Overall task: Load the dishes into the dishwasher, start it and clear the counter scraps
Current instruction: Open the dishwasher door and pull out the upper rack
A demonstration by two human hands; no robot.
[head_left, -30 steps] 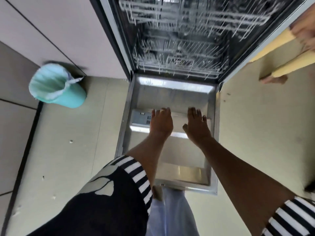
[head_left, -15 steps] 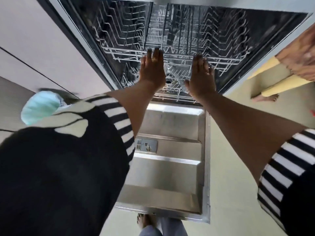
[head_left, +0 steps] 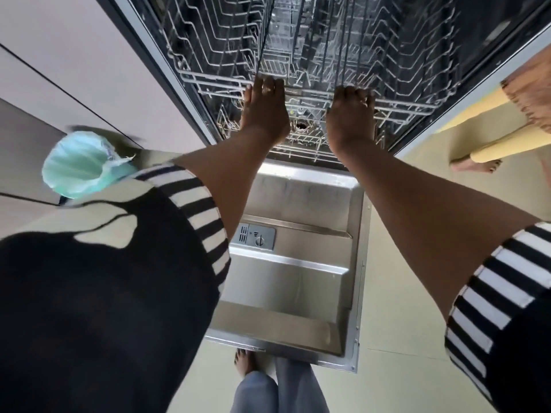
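Pale floor tiles [head_left: 402, 383] surrounded the dishwasher [head_left: 477, 55], its door [head_left: 298, 278] lying flat toward the person. The left hand [head_left: 265, 111] and right hand [head_left: 350, 117] each curled fingers [head_left: 268, 83] over the wire rack [head_left: 214, 80], whose front rail ran crosswise just ahead. A straight pull back would probably slide it out.

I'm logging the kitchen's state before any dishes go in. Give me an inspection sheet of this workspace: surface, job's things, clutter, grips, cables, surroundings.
Surface: dishwasher door open and lying flat, bare steel, with the detergent dispenser set in it.
Job's things: upper rack and lower rack show no dishes.
Clutter: nothing seen.
Grips: left hand and right hand each curl their fingers over the upper rack's front rail.
Cables: nothing seen.
Surroundings: bin with a green liner on the floor at the left; a second person's legs at the right.
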